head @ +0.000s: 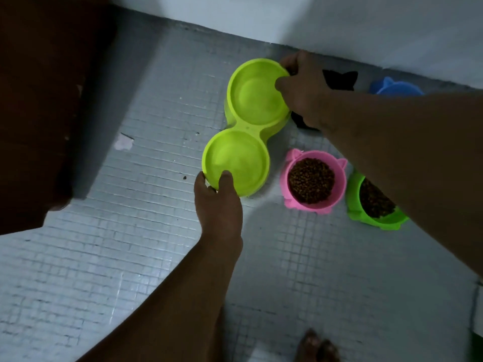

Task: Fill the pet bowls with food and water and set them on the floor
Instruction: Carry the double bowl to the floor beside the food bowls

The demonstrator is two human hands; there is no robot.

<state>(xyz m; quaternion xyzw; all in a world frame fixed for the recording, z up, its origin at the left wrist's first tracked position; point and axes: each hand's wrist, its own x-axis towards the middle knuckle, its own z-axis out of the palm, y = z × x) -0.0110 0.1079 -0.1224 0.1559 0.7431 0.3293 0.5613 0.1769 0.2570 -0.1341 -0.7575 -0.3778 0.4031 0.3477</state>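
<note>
Two-handed: holding the lime double bowl point(245, 128) at or just above the tiled floor point(130, 231), contact not being discernible. Pinching the near well's rim with the left hand point(218, 202), thumb inside; curling the right hand point(303, 92) over the far well's rim beside the wall point(339, 27). Running the long axis from the near grip away toward the wall, one hand per end. Judging the set-down as fitting just left of the pink bowl point(285, 184) and green bowl point(352, 202), both carrying kibble.

Dim, bluish indoor light, soft and grainy throughout. The 2 forearms point(167, 304) and the wooden cabinet point(39, 100) read almost black. The cabinet casts a dark shadow on the tiled floor point(146, 231). Tile lines bend near the edges.
</note>
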